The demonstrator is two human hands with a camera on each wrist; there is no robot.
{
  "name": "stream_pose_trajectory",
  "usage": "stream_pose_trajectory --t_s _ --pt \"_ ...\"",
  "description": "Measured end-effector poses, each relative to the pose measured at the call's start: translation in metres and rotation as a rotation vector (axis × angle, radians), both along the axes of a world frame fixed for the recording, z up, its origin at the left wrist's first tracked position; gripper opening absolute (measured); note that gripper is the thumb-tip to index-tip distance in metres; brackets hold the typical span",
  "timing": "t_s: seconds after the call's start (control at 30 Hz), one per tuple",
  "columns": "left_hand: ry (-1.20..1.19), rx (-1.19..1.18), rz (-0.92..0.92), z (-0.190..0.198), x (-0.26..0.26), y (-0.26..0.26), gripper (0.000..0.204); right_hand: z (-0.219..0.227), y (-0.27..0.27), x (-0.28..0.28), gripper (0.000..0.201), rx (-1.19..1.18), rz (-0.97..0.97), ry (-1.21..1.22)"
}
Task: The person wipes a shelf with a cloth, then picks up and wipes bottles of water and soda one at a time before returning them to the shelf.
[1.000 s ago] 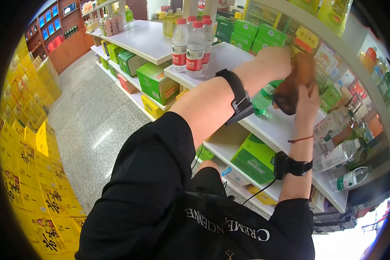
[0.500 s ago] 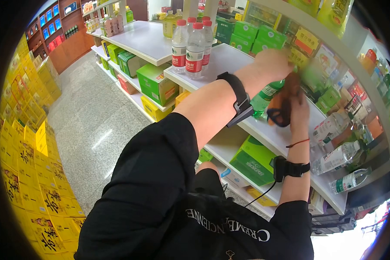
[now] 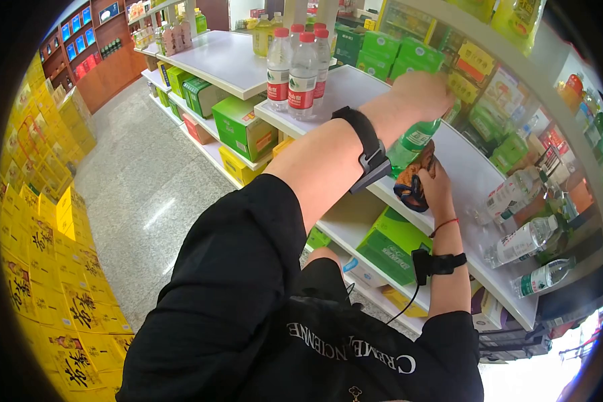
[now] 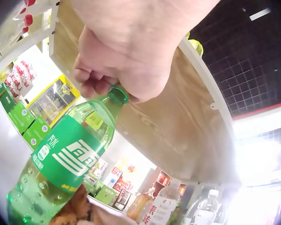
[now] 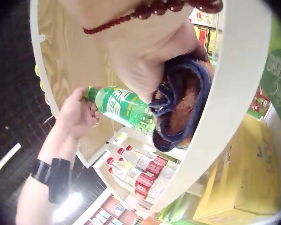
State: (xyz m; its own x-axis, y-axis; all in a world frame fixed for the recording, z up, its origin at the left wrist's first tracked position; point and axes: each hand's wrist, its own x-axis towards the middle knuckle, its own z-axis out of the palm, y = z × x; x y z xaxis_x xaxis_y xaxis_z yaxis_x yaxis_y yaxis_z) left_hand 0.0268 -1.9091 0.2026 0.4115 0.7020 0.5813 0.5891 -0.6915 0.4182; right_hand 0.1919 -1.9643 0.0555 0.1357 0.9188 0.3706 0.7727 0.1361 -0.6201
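Observation:
My left hand (image 3: 422, 94) holds a green soda bottle (image 3: 412, 142) by its top, fingers curled about the cap and neck in the left wrist view. The bottle's label (image 4: 65, 152) is green with white characters, and liquid with bubbles shows through the plastic. My right hand (image 3: 437, 189), with a red bracelet (image 5: 150, 10) on its wrist, grips a bunched brown cloth (image 3: 411, 185) edged in dark blue. The cloth lies beside the bottle's lower end, over the front edge of the white shelf (image 3: 459, 157). In the right wrist view, the folded cloth (image 5: 185, 101) overlaps the bottle's base.
Several red-capped water bottles (image 3: 301, 77) stand on the shelf to the left. Clear bottles (image 3: 526, 241) line its right part. Green boxes (image 3: 409, 57) sit behind; a green carton (image 3: 395, 248) fills the level below. Stacked yellow cartons (image 3: 53, 288) border the floor at left.
My right hand has come down and toward me with the cloth, from high beside the bottle to its lower end. My left hand has stayed at the bottle's top.

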Motion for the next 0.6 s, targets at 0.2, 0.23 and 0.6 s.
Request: stream_pose_trajectory --t_s 0.2,0.23,0.6 --pt "-0.002 -0.028 0.028 0.006 -0.009 0.0 0.041 0.039 -0.001 -0.002 0.049 0.189 0.031 0.192" --pt "0.005 -0.028 0.021 0.005 -0.012 -0.001 0.043 0.05 -0.004 -0.005 0.05 0.306 0.018 0.303" --pt "-0.106 0.017 0.091 -0.005 -0.019 -0.002 0.052 0.028 0.006 -0.038 0.046 0.327 0.028 0.401"
